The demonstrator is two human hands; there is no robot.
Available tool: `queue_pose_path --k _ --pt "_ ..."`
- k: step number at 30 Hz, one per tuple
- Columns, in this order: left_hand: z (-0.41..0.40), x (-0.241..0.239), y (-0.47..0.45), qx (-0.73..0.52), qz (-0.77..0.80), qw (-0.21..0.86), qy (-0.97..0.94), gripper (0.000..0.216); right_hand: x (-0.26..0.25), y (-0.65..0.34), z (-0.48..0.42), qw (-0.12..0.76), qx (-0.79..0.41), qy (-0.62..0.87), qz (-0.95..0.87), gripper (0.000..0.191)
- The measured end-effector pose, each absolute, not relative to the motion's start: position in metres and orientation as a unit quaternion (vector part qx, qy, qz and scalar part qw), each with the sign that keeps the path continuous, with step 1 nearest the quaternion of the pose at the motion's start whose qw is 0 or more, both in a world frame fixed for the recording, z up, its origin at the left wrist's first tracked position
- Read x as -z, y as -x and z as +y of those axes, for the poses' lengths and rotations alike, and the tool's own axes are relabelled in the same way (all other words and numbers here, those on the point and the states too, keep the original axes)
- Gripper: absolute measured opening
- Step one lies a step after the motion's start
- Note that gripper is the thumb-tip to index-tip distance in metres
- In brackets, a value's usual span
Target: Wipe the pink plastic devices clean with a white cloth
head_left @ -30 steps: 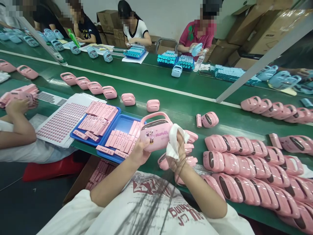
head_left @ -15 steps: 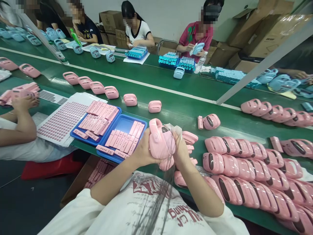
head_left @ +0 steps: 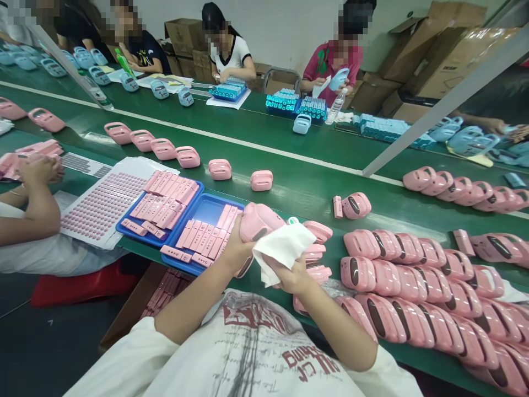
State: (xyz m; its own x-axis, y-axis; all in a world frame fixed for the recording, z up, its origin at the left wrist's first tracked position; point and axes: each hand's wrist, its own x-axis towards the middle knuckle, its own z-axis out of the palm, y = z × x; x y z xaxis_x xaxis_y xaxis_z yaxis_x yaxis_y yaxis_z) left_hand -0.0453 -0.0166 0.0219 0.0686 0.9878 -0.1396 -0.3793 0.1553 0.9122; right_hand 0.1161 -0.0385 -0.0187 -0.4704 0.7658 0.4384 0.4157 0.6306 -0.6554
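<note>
My left hand grips a pink toy case from the left and holds it above the table's near edge. My right hand is closed on a white cloth, which lies pressed against the case's right side. Just behind the cloth sits a small heap of pink cases. Two blue trays filled with pink strips stand to the left of my hands.
Rows of pink cases lie at the right on the green belt. More pink cases sit in a line along the belt. A neighbour's arm and sticker sheets are at left. People opposite handle blue cases.
I have turned the pink case in my left hand. The cloth, bunched behind the case half a second ago, now spreads across its right side, with my right hand lower.
</note>
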Motion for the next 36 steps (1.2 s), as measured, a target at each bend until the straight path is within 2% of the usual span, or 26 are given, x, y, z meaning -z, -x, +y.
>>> queue_pose_path --k 4,7,9,12,14,19,21,24,27,29,32,36 --pt "-0.02 -0.025 0.045 -0.536 0.368 0.682 -0.335 0.078 0.062 -0.109 -0.05 0.46 -0.26 0.421 -0.737 0.046" --pt "-0.025 -0.02 0.042 -0.524 0.329 0.722 -0.31 0.07 0.063 -0.095 -0.054 0.566 -0.26 0.51 -0.594 0.066" --pt "-0.027 -0.014 0.042 -0.526 0.323 0.73 -0.293 0.071 0.051 -0.09 -0.05 0.589 -0.337 0.531 -0.508 0.069" --pt "-0.026 -0.007 0.047 -0.522 0.321 0.738 -0.282 0.075 0.03 -0.093 -0.031 0.572 -0.523 0.478 -0.413 0.071" --pt "-0.024 -0.005 0.052 -0.504 0.307 0.752 -0.293 0.08 0.017 -0.1 -0.014 0.557 -0.605 0.446 -0.354 0.068" --pt "-0.017 0.002 0.063 -0.439 0.27 0.752 -0.411 0.105 0.001 -0.113 0.016 0.451 -0.684 0.461 -0.341 0.049" --pt "-0.014 0.008 0.067 -0.417 0.263 0.729 -0.474 0.109 0.001 -0.115 0.021 0.423 -0.678 0.48 -0.362 0.041" --pt "-0.005 0.021 0.076 -0.386 0.251 0.704 -0.541 0.106 0.001 -0.122 0.025 0.467 -0.622 0.509 -0.369 0.033" --pt "0.022 0.036 0.085 -0.351 0.262 0.694 -0.571 0.092 -0.005 -0.135 0.028 0.516 -0.552 0.523 -0.395 0.033" --pt "0.055 0.048 0.088 -0.323 0.332 0.664 -0.587 0.077 -0.013 -0.142 0.029 0.516 -0.498 0.551 -0.428 0.033" --pt "0.125 0.066 0.084 -0.29 0.547 0.514 -0.594 0.052 -0.025 -0.15 0.034 0.525 -0.439 0.589 -0.431 0.035" --pt "0.215 0.086 0.065 -0.273 0.633 0.39 -0.611 0.054 -0.027 -0.157 0.044 0.565 -0.409 0.608 -0.38 0.04"
